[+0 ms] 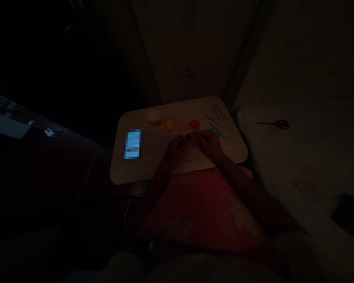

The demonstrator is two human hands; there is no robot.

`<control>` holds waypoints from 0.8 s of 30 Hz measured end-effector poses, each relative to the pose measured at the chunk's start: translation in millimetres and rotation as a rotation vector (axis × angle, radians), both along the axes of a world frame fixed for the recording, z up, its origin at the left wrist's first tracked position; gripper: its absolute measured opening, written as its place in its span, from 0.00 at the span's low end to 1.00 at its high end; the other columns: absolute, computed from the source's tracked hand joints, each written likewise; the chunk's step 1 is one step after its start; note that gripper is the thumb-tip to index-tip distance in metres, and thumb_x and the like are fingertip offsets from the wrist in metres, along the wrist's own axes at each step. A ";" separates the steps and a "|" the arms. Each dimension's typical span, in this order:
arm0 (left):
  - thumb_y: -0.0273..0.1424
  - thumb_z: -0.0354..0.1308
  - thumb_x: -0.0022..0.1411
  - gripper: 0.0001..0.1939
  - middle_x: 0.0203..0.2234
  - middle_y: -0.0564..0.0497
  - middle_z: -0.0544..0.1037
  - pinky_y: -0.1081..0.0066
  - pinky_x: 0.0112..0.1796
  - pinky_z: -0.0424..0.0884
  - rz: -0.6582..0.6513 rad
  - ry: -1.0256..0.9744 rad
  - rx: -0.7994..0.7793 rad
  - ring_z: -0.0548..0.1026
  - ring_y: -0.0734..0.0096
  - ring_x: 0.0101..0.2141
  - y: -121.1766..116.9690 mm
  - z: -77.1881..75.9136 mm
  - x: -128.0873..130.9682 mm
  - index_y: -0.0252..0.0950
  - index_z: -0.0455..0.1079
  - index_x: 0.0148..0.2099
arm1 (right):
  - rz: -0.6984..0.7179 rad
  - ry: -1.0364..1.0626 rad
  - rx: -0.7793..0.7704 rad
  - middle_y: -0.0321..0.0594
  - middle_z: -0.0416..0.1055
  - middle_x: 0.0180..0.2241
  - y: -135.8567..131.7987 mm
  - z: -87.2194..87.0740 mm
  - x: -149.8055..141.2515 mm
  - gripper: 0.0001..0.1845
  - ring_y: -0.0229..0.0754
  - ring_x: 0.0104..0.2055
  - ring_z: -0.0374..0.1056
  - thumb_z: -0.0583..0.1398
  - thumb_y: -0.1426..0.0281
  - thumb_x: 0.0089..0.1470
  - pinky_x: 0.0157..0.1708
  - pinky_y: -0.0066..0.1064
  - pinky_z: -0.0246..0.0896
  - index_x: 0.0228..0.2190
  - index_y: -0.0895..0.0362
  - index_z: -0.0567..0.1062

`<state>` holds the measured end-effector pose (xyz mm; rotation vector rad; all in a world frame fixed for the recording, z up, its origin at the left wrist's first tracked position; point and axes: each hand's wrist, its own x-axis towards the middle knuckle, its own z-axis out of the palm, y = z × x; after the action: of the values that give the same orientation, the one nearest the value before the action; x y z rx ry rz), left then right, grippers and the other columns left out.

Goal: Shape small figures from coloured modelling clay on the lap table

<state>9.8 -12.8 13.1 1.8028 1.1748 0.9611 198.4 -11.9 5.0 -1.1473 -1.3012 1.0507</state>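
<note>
In dim light, my left hand (pixel 176 148) and my right hand (pixel 210 143) meet over the small table (pixel 147 167). Fingers of both are closed around a small dark lump of modelling clay (pixel 189 136); its exact shape is lost in shadow. Just beyond them lie an orange clay lump (pixel 169 125), a pink one (pixel 183 127) and a red one (pixel 195 124). A green lump (pixel 211 130) shows partly behind my right hand, beside a teal modelling tool (pixel 217 131).
A lidded tub (pixel 153 117) stands at the table's back left, with a lit phone (pixel 132 144) nearer me. Thin tools (pixel 213 119) lie at the back right. Scissors (pixel 279 124) rest on the pale surface to the right. A red cloth (pixel 206 208) covers my lap.
</note>
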 end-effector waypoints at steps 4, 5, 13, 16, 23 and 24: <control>0.34 0.56 0.66 0.07 0.32 0.52 0.76 0.70 0.39 0.68 0.004 -0.003 -0.001 0.71 0.69 0.34 0.3 -0.2 0.1 0.37 0.70 0.38 | 0.020 0.023 -0.045 0.43 0.82 0.28 0.8 0.1 -1.3 0.16 0.43 0.25 0.76 0.65 0.57 0.54 0.25 0.32 0.69 0.36 0.57 0.82; 0.35 0.56 0.66 0.07 0.32 0.52 0.76 0.70 0.38 0.67 0.005 -0.001 -0.004 0.71 0.69 0.34 0.1 -0.1 0.1 0.37 0.70 0.37 | 0.021 0.026 -0.050 0.42 0.81 0.27 0.4 0.5 -1.6 0.16 0.43 0.24 0.75 0.66 0.57 0.53 0.24 0.31 0.69 0.35 0.57 0.82; 0.33 0.57 0.66 0.06 0.30 0.54 0.75 0.71 0.38 0.67 0.007 0.005 -0.003 0.70 0.70 0.33 -0.5 1.8 -0.3 0.37 0.70 0.37 | -0.007 -0.037 -0.045 0.36 0.75 0.19 -5.2 8.8 -1.6 0.15 0.40 0.18 0.68 0.66 0.56 0.54 0.19 0.31 0.62 0.25 0.54 0.76; 0.33 0.57 0.66 0.06 0.30 0.54 0.74 0.71 0.38 0.67 0.000 -0.015 0.004 0.70 0.71 0.33 0.2 0.4 -0.2 0.37 0.70 0.37 | -0.011 -0.098 0.003 0.36 0.75 0.20 -3.5 8.1 -0.9 0.13 0.40 0.20 0.69 0.66 0.58 0.54 0.23 0.31 0.63 0.27 0.55 0.79; 0.35 0.57 0.67 0.07 0.31 0.53 0.75 0.70 0.38 0.67 0.005 -0.011 -0.015 0.71 0.70 0.34 0.1 -0.6 -0.4 0.37 0.71 0.38 | -0.044 -0.168 0.197 0.41 0.82 0.37 1.8 2.1 3.0 0.12 0.46 0.41 0.76 0.63 0.60 0.59 0.46 0.39 0.70 0.35 0.51 0.86; 0.35 0.57 0.67 0.07 0.32 0.53 0.75 0.70 0.38 0.67 0.002 -0.011 -0.017 0.71 0.70 0.34 0.0 -0.6 -0.6 0.37 0.71 0.38 | -0.034 -0.169 0.225 0.42 0.82 0.39 2.2 1.6 3.6 0.13 0.47 0.42 0.76 0.62 0.60 0.60 0.48 0.40 0.70 0.37 0.51 0.86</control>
<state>9.2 -12.8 12.4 1.7813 1.1751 0.9585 202.0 -9.7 6.5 -1.1000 -1.4865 0.7737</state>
